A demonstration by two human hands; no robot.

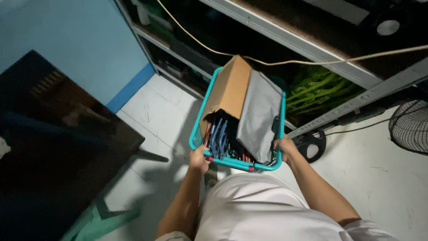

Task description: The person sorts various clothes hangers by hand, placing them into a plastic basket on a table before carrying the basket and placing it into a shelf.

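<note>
Teal basket is gripped at its near rim by the left hand and right hand; its long axis runs away toward the shelf.

Basket, frame centre: teal plastic, smooth, slight sheen on the rim. Left hand and right hand grip its near rim, bare skin. Inside it: cardboard box, brown, matt, papery; grey sheet beside it, matt, looks like cloth or soft plastic, can't tell which; bundle of blue and red strips, glossy, plastic-looking. Shelving rails, upper right: grey painted metal, dull. Fan guard, right edge: black wire mesh. Floor: white tile, smooth, scuffed. Table top, left: dark, glossy, reflective. Wall, upper left: blue paint, matt. Cord across the top: cream, smooth sheath.
</note>
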